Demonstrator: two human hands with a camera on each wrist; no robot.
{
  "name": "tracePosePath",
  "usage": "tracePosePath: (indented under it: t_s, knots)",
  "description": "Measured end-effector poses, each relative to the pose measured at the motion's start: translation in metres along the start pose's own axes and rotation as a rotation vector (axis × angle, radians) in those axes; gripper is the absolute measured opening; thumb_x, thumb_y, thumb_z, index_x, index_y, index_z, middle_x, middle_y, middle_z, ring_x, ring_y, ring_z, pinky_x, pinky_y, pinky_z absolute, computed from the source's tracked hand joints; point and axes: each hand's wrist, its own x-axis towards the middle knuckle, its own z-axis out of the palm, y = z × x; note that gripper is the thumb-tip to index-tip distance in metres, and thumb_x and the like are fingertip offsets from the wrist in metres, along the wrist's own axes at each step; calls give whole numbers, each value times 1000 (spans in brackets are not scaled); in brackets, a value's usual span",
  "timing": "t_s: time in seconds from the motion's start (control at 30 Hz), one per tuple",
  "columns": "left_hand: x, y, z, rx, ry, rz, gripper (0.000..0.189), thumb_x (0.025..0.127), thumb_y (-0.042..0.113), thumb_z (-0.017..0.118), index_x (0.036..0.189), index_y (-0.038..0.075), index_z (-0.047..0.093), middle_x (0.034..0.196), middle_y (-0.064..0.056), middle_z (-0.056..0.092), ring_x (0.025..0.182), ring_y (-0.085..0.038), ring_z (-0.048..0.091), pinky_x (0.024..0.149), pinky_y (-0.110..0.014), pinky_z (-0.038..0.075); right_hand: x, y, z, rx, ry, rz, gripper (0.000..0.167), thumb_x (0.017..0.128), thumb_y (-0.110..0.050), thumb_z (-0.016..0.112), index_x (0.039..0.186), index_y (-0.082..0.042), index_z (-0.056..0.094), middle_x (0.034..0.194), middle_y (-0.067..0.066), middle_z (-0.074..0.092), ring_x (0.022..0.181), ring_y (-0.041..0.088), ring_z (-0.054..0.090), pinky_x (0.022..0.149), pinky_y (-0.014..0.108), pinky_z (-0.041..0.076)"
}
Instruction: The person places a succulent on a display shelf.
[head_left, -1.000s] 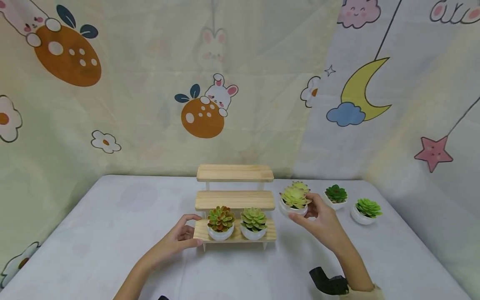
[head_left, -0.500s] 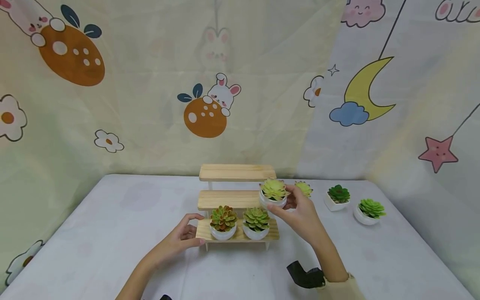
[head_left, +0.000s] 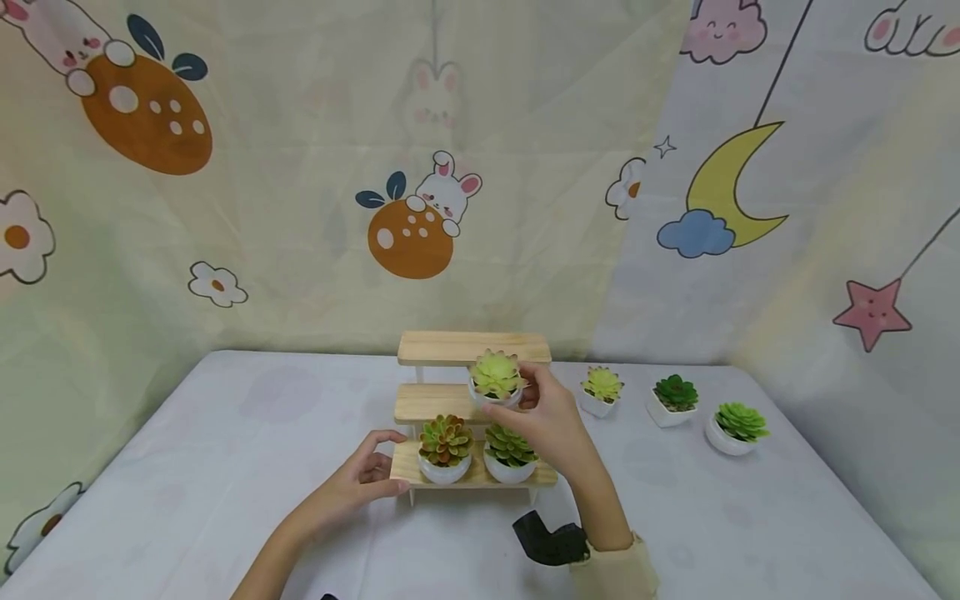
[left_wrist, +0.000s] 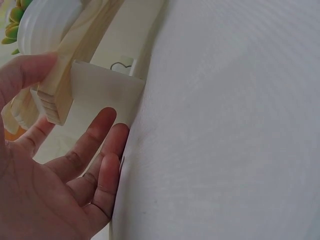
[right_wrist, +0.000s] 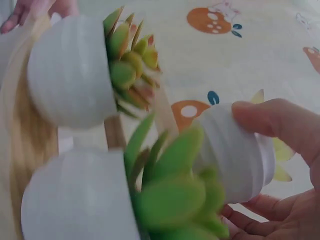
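A wooden three-tier stand (head_left: 427, 402) stands on the white table. My left hand (head_left: 358, 475) grips the left end of its lowest shelf, with thumb and index finger at the board in the left wrist view. My right hand (head_left: 545, 417) holds a pale yellow-green potted succulent (head_left: 498, 375) by its round white pot (right_wrist: 232, 155), over the middle shelf. On the lowest shelf sit a red-green potted succulent (head_left: 445, 446) and a green potted succulent (head_left: 506, 454); my right hand partly covers the green one in the head view.
Right of the stand are a small yellow-green succulent (head_left: 601, 390), a dark green succulent (head_left: 673, 398) in a square pot and a bright green succulent (head_left: 737, 427). A cartoon-printed cloth (head_left: 300, 183) hangs behind the table.
My right hand has carried the pale yellow-green succulent leftward from the stand's right side to over the middle shelf. My left hand stays at the lowest shelf's end.
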Motion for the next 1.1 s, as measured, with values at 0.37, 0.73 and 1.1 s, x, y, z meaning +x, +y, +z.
tracePosePath:
  t_s: [0.37, 0.73, 1.1]
  knots:
    - [0, 2, 0, -4, -3, 5, 59, 87, 19, 64, 133, 8, 29, 103, -15, 61, 94, -23, 60, 80, -26, 43, 11, -12, 21, -61, 31, 4, 72, 73, -32, 79, 132, -7, 46, 112, 9, 59, 98, 20, 58, 74, 32, 50]
    - [-1, 3, 0, -20, 2, -27, 60, 86, 20, 65, 134, 10, 29, 104, -14, 60, 94, -22, 59, 81, -30, 43, 15, -7, 36, -184, 39, -35, 63, 75, -35, 77, 127, -10, 52, 100, 5, 61, 84, 15, 59, 66, 27, 48]
    - [-1, 4, 0, -17, -1, -32, 60, 86, 20, 65, 134, 10, 29, 103, -14, 61, 93, -23, 60, 81, -31, 42, 16, -2, 33, -274, -4, -85, 59, 81, -37, 70, 128, -7, 54, 97, 5, 65, 85, 16, 61, 69, 30, 49]
